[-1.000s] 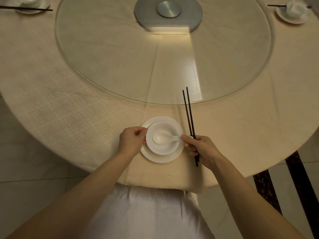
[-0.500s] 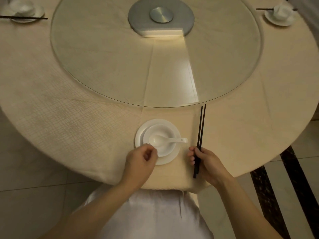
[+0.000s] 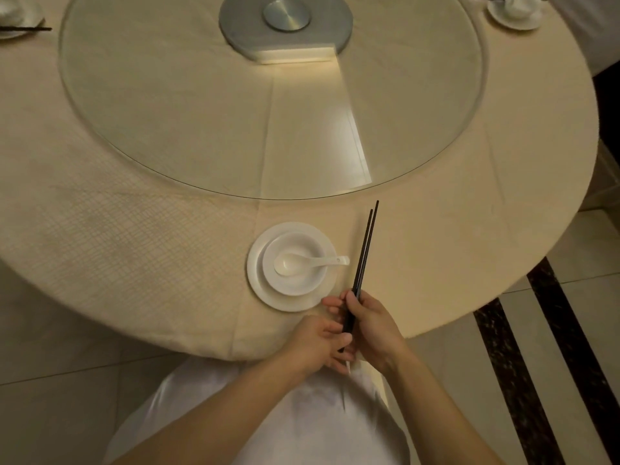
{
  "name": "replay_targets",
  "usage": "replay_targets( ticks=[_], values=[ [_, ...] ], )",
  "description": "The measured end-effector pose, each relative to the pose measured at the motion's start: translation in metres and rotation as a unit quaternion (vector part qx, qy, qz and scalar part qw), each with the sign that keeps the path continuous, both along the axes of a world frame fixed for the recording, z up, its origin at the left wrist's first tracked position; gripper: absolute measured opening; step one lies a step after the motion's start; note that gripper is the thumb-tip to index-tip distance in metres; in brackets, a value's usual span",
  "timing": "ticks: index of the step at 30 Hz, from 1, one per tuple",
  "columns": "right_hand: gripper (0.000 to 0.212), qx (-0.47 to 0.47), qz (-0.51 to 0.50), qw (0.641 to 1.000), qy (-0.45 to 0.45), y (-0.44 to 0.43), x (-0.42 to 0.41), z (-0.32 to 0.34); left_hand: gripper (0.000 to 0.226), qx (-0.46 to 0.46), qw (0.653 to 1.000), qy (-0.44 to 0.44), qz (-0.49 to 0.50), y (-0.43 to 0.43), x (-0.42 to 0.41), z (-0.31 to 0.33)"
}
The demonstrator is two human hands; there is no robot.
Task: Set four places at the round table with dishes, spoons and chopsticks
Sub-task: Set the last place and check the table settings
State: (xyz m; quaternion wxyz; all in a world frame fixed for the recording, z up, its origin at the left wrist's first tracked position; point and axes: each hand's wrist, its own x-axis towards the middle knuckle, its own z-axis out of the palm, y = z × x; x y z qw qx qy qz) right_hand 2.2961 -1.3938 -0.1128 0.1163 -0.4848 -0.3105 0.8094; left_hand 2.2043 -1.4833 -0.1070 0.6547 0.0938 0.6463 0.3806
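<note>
A white plate lies near the table's front edge with a white bowl on it. In the bowl rests a white spoon, handle pointing right. A pair of black chopsticks slants up and to the right just beside the plate. My right hand grips their lower part. My left hand meets it at the table's edge, fingers around the chopsticks' butt ends. Two other place settings sit far off: one at the top left and one at the top right, each with dishes and black chopsticks.
The round table wears a beige cloth. A big glass turntable with a grey metal hub fills its middle. Tiled floor with dark stripes lies to the right. My white clothing is below the hands.
My left hand left the plate and came right to join my right hand on the chopsticks' lower ends. The chopsticks shifted from across the bowl's right side to clear of the plate.
</note>
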Motion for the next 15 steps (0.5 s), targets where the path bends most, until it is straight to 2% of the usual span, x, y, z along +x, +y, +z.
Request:
replay_targets(
  ticks=[4, 10, 13, 15],
  values=[
    [0.031, 0.016, 0.032, 0.999, -0.016, -0.009, -0.003, 0.0, 0.04, 0.0, 1.0, 0.001, 0.02, -0.005, -0.003, -0.008],
    [0.032, 0.08, 0.111, 0.988, -0.077, -0.012, 0.001, -0.004, 0.012, -0.008, 0.998, -0.038, 0.039, -0.015, -0.009, -0.012],
    [0.025, 0.123, 0.116, 0.979, -0.117, -0.012, 0.005, -0.004, 0.031, -0.024, 0.996, -0.053, 0.067, -0.021, -0.015, -0.019],
    [0.016, 0.145, 0.114, 0.974, -0.135, -0.012, 0.007, -0.006, 0.029, -0.026, 0.995, -0.06, 0.07, -0.024, -0.018, -0.02]
  ],
)
